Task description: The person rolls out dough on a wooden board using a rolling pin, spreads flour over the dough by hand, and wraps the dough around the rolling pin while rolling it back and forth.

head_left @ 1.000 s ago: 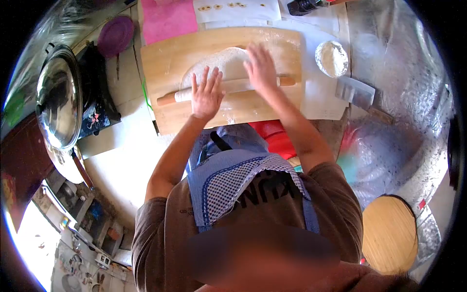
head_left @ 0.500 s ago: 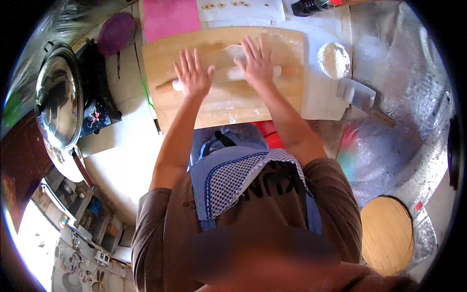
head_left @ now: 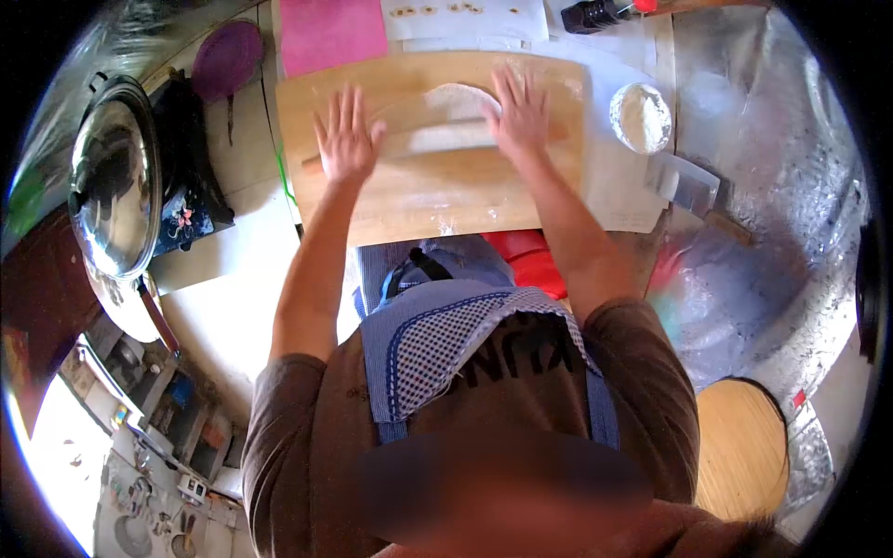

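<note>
A wooden rolling pin (head_left: 437, 139) lies across a wooden board (head_left: 409, 209), slightly blurred. My left hand (head_left: 349, 139) rests with spread fingers over its left part. Toward the pin's other end, my right hand (head_left: 521, 116) is likewise flat, fingers stretched forward. Both palms face down and hide what is directly beneath them. Just beyond the pin, a thin pale sheet of dough (head_left: 460, 98) shows, its rounded far edge beside my right fingertips. White flour traces mark the board.
Right of the board stand a bowl of white flour (head_left: 641, 119) and a broad-bladed cleaver (head_left: 684, 183). A pink sheet (head_left: 332, 35) and a dark bottle (head_left: 591, 16) lie behind it. On the left are a large metal lid (head_left: 113, 181) and a purple round object (head_left: 227, 59).
My hands have moved apart along the rolling pin, the left one leftward and the right one rightward. More of the dough shows beyond the pin.
</note>
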The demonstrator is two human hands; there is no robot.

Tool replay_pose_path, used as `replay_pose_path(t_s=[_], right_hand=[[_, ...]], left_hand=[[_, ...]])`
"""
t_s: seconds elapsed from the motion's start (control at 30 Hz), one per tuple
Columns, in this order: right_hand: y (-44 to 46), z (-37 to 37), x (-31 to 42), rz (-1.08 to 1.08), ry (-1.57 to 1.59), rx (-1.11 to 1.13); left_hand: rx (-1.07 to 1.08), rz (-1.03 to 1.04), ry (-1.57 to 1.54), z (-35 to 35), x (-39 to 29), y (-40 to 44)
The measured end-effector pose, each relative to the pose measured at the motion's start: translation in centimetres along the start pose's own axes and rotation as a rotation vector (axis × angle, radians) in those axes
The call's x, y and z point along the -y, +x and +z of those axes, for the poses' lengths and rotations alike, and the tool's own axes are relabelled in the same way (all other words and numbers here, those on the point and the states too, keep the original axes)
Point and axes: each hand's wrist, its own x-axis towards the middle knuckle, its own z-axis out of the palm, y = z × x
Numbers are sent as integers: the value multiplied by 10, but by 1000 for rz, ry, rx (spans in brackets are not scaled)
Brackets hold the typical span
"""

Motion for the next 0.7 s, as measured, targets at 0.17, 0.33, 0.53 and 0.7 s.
replay_pose_path(t_s=[0.17,0.33,0.53,0.7], right_hand=[[-106,-14,3,-95,-43,52],[30,20,-21,50,128,-90],[-6,0,2,-214,123,94],[-105,-5,16,-279,-46,136]], left_hand=[[106,67,-57,1,-12,-109],[-156,-74,40,13,19,43],[37,227,14,-1,-29,0],[-136,263,-43,2,-45,-78]])
